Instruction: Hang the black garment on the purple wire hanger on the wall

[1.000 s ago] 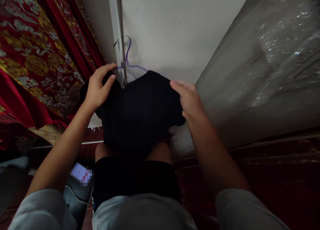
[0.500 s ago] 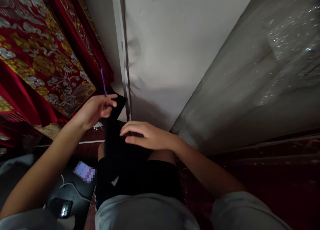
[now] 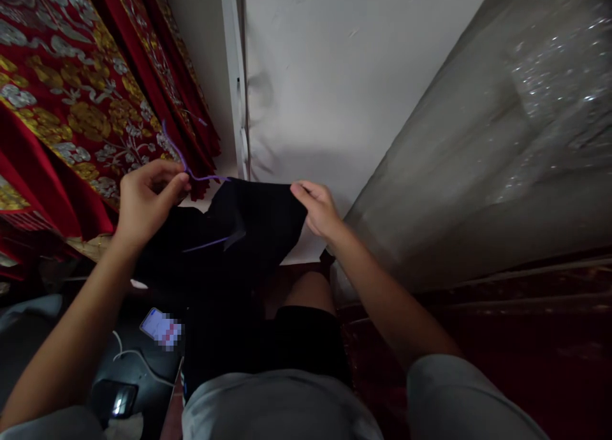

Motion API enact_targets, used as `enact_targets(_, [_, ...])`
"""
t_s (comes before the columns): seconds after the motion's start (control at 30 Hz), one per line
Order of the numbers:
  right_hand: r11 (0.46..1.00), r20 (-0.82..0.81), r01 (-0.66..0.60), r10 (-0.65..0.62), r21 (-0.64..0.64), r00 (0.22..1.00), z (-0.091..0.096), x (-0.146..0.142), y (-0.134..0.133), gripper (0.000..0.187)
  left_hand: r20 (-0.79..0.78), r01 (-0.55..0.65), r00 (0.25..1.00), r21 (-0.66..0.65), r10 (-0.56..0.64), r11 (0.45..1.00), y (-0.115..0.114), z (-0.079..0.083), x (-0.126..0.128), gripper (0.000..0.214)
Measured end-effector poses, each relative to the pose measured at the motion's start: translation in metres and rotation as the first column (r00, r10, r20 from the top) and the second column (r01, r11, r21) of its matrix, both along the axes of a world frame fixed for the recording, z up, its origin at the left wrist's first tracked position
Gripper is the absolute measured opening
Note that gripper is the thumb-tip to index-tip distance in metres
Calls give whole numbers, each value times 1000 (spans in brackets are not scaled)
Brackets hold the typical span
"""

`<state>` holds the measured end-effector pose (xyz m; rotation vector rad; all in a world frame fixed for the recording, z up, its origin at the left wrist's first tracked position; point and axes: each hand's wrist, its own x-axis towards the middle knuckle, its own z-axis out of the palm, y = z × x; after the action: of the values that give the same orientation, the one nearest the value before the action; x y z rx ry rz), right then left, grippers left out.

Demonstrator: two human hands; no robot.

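Note:
A black cloth [image 3: 268, 213] is stretched between my two hands above my lap. My left hand [image 3: 150, 201] pinches a thin purple cord [image 3: 205, 177] between thumb and fingers; one end sticks up past the fingers and the other runs to the cloth's top edge. My right hand [image 3: 319, 207] grips the cloth's upper right corner, thumb on top. A second purple line [image 3: 205, 243] lies across the dark fabric lower down. Where the cloth ends and my black shorts begin is hard to make out.
Red embroidered drapery [image 3: 95, 108] hangs at the left. A white panel [image 3: 344, 76] stands ahead, with plastic-wrapped boards [image 3: 454, 159] leaning at the right. On a black surface at lower left lie a lit phone [image 3: 160, 328], a cable [image 3: 143, 358] and a dark shiny device [image 3: 117, 398].
My right hand has moved up and right and taken hold of the cloth's corner. My left hand has shifted left, now pinching the purple cord. The cloth has been lifted and spread.

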<state>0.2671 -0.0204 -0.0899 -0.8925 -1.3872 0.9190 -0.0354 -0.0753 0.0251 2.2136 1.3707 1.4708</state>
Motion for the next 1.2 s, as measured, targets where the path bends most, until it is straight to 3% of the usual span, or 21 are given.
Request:
enact_targets(0.07, [995, -123, 97, -99, -24, 987, 11, 2, 9, 54, 14, -79, 997, 208, 78, 975, 2, -6, 5, 20])
enact_targets(0.13, [988, -173, 157, -156, -10, 972, 28, 7, 23, 55, 5, -162, 984, 431, 177, 888, -1, -12, 9, 18])
enact_targets(0.2, [984, -224, 173, -160, 40, 961, 47, 13, 41, 53, -5, -184, 975, 544, 222, 819, -8, -18, 15, 17])
enact_targets(0.23, [983, -249, 173, -153, 63, 956, 55, 17, 50, 51, -24, -168, 976, 547, 215, 820, -10, -22, 18, 18])
enact_targets(0.3, [979, -248, 181, -155, 88, 956, 66, 25, 64, 50, -100, -106, 980, 462, 171, 880, -11, -33, 25, 22])
enact_targets(0.4, [969, -126, 224, -211, 102, 969, 66, 38, 66, 57, -208, -33, 975, 180, 71, 983, -1, -54, 34, 43])
enact_targets(0.47, [961, -72, 253, -246, 110, 967, 58, 46, 55, 64, -290, -18, 957, -1, 17, 1000, 8, -71, 40, 53])
enact_targets(0.53, [955, -59, 275, -270, 111, 961, 45, 53, 41, 67, -375, -37, 927, -100, -3, 994, 13, -91, 46, 48])
enact_targets(0.7, [944, -51, 321, -318, 79, 947, 9, 57, 33, 71, -409, -42, 913, -101, -3, 994, 3, -135, 72, 23])
enact_targets(0.8, [941, -83, 338, -337, 2, 938, -9, 51, 48, 69, -385, -4, 922, -85, -30, 996, -5, -147, 95, 18])
enact_targets(0.9, [930, -134, 363, -367, -54, 920, -18, 44, 53, 63, -357, 23, 931, -161, -80, 987, -9, -149, 115, 16])
enact_targets(0.97, [883, -126, 468, -466, -15, 876, -20, 40, 41, 57, -284, 65, 950, -223, -128, 973, -11, -152, 122, 17])
enact_targets(1.1, [689, -88, 711, -706, 141, 702, -40, 16, -16, 53, -28, 108, 992, -288, -122, 951, -19, -167, 120, 17])
enact_targets(1.13, [715, -100, 687, -680, 131, 727, -52, 5, -32, 48, 35, 108, 994, -292, -102, 950, -22, -172, 119, 16])
enact_targets(1.2, [841, -113, 541, -537, 5, 836, -80, -23, -61, 36, 147, 104, 987, -284, -64, 953, -28, -180, 116, 17])
